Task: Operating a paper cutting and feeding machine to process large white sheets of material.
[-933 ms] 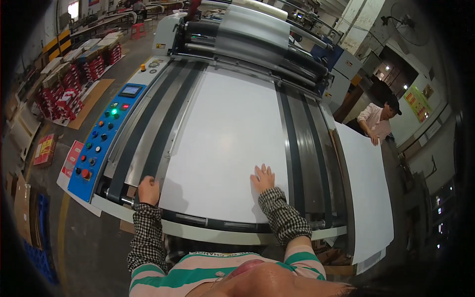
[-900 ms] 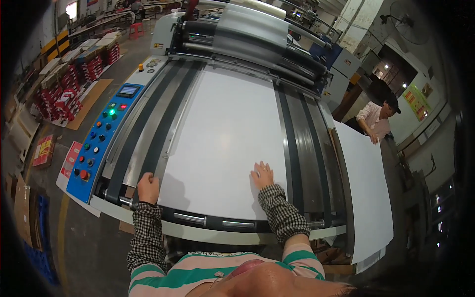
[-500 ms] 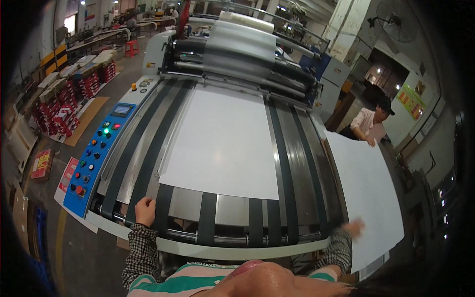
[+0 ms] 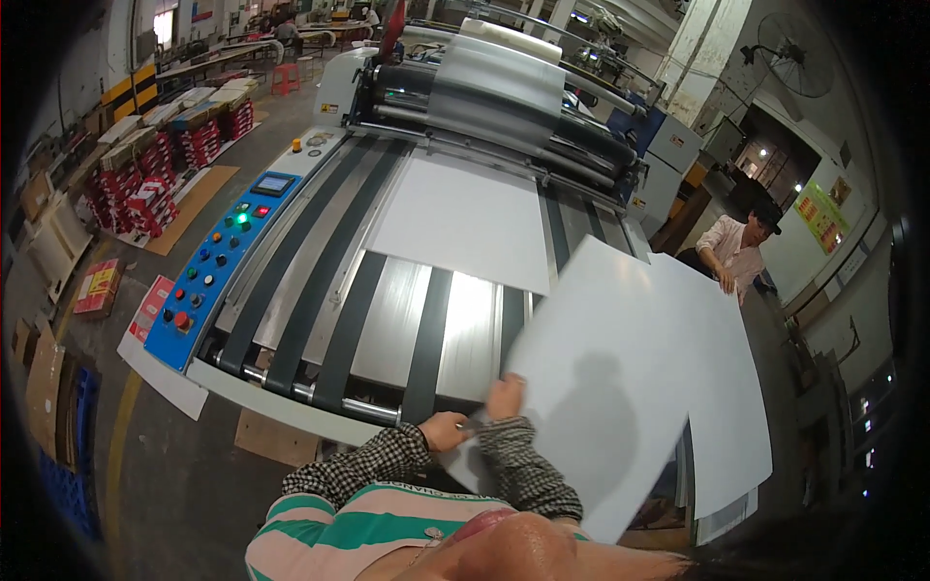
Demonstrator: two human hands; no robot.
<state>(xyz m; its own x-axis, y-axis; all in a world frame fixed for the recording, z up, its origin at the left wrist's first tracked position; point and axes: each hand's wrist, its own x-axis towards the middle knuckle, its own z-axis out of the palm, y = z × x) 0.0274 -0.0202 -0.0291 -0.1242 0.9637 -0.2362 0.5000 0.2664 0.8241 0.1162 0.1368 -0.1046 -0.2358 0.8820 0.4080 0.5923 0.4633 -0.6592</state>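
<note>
A large white sheet [image 4: 605, 329] hangs tilted across the right half of the machine's feed table, partly over the stack beside it. My right hand [image 4: 505, 397] is closed on its left edge, slightly blurred. Close by and a little lower, my left hand [image 4: 446, 431] pinches the same sheet near its corner. Farther up, another white sheet [image 4: 465, 213] lies flat on the dark belts [image 4: 349, 329], its far end close to the rollers. The stack of white sheets [image 4: 731, 387] is to the right.
A blue control panel [image 4: 208, 271] with lit buttons runs along the table's left side. Beyond the belts stands a roller unit with a film roll [image 4: 499, 87]. A co-worker [image 4: 736, 247] touches the stack's far end. Red-and-white bundles [image 4: 145, 184] sit on the floor left.
The sheet on the belts has moved away toward the rollers. My right hand has come left from the stack with another sheet, and my left hand has moved right to meet it.
</note>
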